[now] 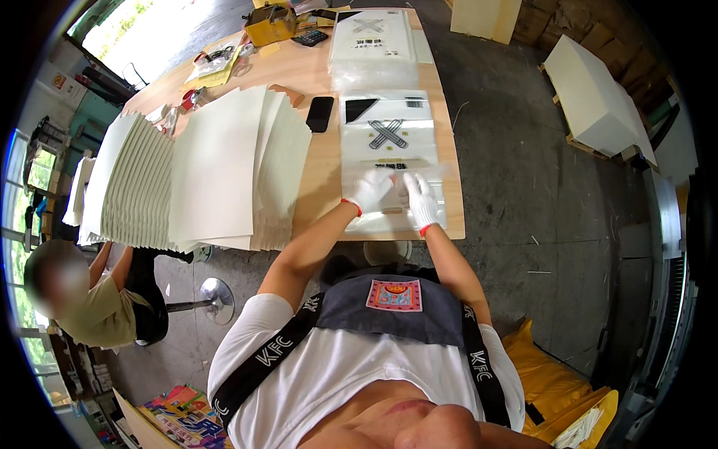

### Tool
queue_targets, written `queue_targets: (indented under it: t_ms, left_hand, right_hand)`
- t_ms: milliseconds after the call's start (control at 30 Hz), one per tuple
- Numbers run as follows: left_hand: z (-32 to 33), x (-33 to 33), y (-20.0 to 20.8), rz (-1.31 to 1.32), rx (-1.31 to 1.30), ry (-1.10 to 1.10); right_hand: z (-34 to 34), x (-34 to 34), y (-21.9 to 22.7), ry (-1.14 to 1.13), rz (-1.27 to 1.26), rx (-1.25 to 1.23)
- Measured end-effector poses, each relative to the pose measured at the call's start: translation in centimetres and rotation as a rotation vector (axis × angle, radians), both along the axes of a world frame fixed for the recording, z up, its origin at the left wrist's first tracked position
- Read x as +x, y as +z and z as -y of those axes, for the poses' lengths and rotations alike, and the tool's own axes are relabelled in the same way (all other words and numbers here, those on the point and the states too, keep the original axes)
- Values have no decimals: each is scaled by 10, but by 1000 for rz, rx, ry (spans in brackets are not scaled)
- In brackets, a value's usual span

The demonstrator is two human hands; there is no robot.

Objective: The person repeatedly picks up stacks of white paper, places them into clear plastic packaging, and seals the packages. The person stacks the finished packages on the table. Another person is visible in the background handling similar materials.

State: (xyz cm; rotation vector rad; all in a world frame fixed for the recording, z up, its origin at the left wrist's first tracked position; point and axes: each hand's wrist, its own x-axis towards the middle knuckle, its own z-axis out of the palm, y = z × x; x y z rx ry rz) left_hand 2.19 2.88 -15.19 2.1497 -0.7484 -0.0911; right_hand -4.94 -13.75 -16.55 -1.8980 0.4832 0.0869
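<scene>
A clear plastic bag printed with a dark crossed design lies flat near the table's right edge, on what looks like a stack of similar bags. Both my hands wear white gloves with red cuffs. Bent fingers of my left hand, slightly blurred, pinch the loose film at the bag's near end. Close on its right, my right hand has its fingers drawn together on the same film. The film between them is smeared, so its exact edge is hard to make out.
Tall stacks of white paper sheets fill the table's left side. A black phone lies beside them. More bags sit at the far end, near a calculator and yellow box. A co-worker sits at left.
</scene>
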Motion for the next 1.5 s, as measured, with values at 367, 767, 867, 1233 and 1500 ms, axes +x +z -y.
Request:
queue_targets:
  t_ms: [367,767,867,1233,1500]
  left_hand:
    - [3,43,71,-466,-574,50]
    - [8,-18,151,126,107,117]
    - [-17,-19,131,504,94,278]
    - [-143,-177,141,849,-150,329]
    - [-215,-197,101,810,123,808]
  right_hand:
    - [32,-28,51,174,-40,41]
    - [-16,38,114,719,-4,-579]
    - [4,38,64,1005,325,-543]
    - [-112,-10,226,1157,199,24]
    - [-230,-6,159,1042,-96,412]
